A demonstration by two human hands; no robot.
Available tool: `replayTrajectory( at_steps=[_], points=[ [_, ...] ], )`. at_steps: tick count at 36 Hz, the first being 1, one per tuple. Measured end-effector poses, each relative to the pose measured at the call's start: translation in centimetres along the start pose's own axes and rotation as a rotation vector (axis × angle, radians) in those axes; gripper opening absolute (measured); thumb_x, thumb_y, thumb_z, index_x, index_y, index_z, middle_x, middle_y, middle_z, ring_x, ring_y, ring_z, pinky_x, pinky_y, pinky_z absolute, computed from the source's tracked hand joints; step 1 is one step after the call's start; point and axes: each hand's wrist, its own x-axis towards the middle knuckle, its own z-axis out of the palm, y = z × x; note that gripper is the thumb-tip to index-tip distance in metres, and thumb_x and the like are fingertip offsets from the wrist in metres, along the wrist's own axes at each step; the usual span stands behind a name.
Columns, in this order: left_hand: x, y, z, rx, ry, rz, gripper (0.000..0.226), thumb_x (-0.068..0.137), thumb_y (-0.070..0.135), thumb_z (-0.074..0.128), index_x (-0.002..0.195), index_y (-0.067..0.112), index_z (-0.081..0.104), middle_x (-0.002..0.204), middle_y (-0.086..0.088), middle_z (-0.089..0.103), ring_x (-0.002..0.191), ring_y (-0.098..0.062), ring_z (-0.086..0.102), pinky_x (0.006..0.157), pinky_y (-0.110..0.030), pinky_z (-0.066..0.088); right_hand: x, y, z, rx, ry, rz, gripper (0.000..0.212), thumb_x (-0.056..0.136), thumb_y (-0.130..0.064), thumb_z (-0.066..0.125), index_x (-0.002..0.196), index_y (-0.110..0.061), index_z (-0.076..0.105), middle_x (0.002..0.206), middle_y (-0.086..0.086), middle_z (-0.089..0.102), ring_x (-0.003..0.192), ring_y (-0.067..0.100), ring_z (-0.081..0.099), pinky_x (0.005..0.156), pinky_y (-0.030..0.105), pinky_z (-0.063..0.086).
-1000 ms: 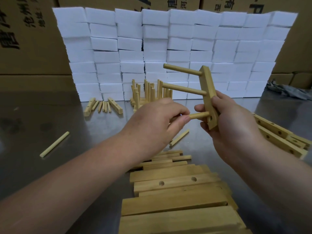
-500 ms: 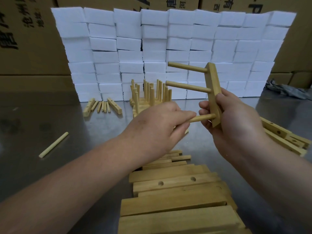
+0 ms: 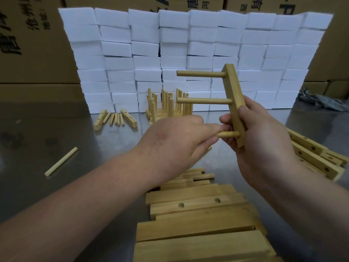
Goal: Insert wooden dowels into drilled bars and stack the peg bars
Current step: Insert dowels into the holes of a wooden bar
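the bar [image 3: 235,103] is held in the air above the table [image 3: 56,129], right of centre, nearly upright with its top leaning left. three dowels stick out of it to the left: the top dowel [image 3: 201,74], the middle dowel [image 3: 204,100] and the bottom dowel [image 3: 228,134], which sits in the lowest hole. the right hand [image 3: 264,140] grips the bar's lower half, thumb on its near edge, fingers curled behind it. the left hand [image 3: 175,142] pinches the bottom dowel's free end. near, below the hands, lies a pile of bars [image 3: 198,224], some with drilled holes showing. more drilled bars [image 3: 311,157] lie at right. a loose dowel [image 3: 61,161] lies alone at left. far off, stacked peg bars [image 3: 168,106] stand pegs up, a few spare pieces [image 3: 115,119] to their left, before a wall of white blocks [image 3: 188,44] and cartons [image 3: 28,44].
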Motion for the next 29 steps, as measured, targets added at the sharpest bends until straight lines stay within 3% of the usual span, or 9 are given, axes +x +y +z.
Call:
replayTrajectory(
  at_steps=[5, 9, 12, 15, 19, 23, 26, 29],
  points=[
    [0.0, 0.1, 0.3, -0.036, 0.016, -0.053, 0.031, 0.091, 0.025, 0.045, 0.113, 0.019, 0.067, 0.067, 0.004, 0.050, 0.061, -0.015, 0.048, 0.049, -0.030, 0.040, -0.3, 0.3, 0.0, -0.066, 0.009, -0.047, 0.033, 0.098, -0.018, 0.037, 0.125, -0.027, 0.055, 0.061, -0.008, 0.058, 0.058, 0.007, 0.054, 0.056, 0.019, 0.045],
    [-0.2, 0.3, 0.6, -0.212, -0.031, -0.183, 0.034, 0.088, 0.030, 0.043, 0.112, 0.028, 0.067, 0.072, 0.007, 0.058, 0.071, -0.015, 0.055, 0.062, -0.039, 0.048, -0.5, 0.5, 0.0, -0.091, 0.007, -0.065, 0.031, 0.099, -0.019, 0.036, 0.120, -0.031, 0.056, 0.060, -0.009, 0.057, 0.059, 0.007, 0.055, 0.059, 0.021, 0.044],
    [-0.2, 0.5, 0.7, -0.411, -0.034, -0.317, 0.024, 0.088, 0.036, 0.045, 0.102, 0.039, 0.064, 0.078, -0.003, 0.067, 0.076, -0.019, 0.060, 0.070, -0.046, 0.050, -0.6, 0.3, -0.1, -0.089, -0.004, -0.093, 0.028, 0.100, -0.021, 0.037, 0.113, -0.037, 0.055, 0.061, -0.010, 0.057, 0.062, 0.007, 0.055, 0.058, 0.020, 0.042],
    [-0.1, 0.5, 0.6, -0.447, -0.054, -0.371, 0.021, 0.092, 0.037, 0.046, 0.094, 0.038, 0.067, 0.069, 0.003, 0.065, 0.065, -0.012, 0.058, 0.064, -0.039, 0.051, -0.5, 0.1, -0.1, -0.040, -0.014, -0.060, 0.027, 0.099, -0.020, 0.037, 0.112, -0.035, 0.056, 0.061, -0.007, 0.057, 0.062, 0.008, 0.055, 0.056, 0.020, 0.045],
    [0.4, 0.4, 0.0, -0.367, -0.149, -0.423, 0.023, 0.089, 0.040, 0.045, 0.091, 0.034, 0.068, 0.067, 0.010, 0.060, 0.059, -0.006, 0.052, 0.051, -0.023, 0.041, 0.0, 0.1, -0.1, 0.003, -0.039, 0.028, 0.025, 0.099, -0.018, 0.038, 0.107, -0.031, 0.058, 0.062, -0.002, 0.057, 0.060, 0.011, 0.055, 0.053, 0.018, 0.048],
    [0.8, 0.2, -1.0, -0.228, -0.198, -0.431, 0.030, 0.085, 0.052, 0.039, 0.085, 0.037, 0.065, 0.066, 0.007, 0.062, 0.057, -0.005, 0.053, 0.051, -0.023, 0.039, 0.3, 0.5, -0.1, -0.027, -0.007, 0.070, 0.025, 0.099, -0.019, 0.038, 0.113, -0.029, 0.056, 0.060, -0.005, 0.061, 0.060, 0.009, 0.059, 0.060, 0.020, 0.045],
    [0.7, -0.4, -2.1, -0.286, -0.057, -0.489, 0.050, 0.079, 0.062, 0.030, 0.078, 0.026, 0.065, 0.070, 0.006, 0.064, 0.060, -0.005, 0.057, 0.058, -0.025, 0.046, 0.6, 0.3, -0.3, 0.006, 0.057, 0.106, 0.022, 0.098, -0.018, 0.039, 0.103, -0.030, 0.057, 0.056, -0.006, 0.063, 0.056, 0.007, 0.059, 0.061, 0.022, 0.045],
    [1.0, -1.6, -2.4, -0.482, 0.163, -0.611, 0.040, 0.092, 0.046, 0.040, 0.072, 0.024, 0.066, 0.066, 0.011, 0.065, 0.055, -0.007, 0.058, 0.059, -0.023, 0.045, 1.1, -0.5, -0.4, 0.072, 0.116, 0.167, 0.019, 0.097, -0.019, 0.041, 0.101, -0.025, 0.058, 0.054, -0.004, 0.066, 0.050, 0.007, 0.059, 0.057, 0.023, 0.047]
  ],
)
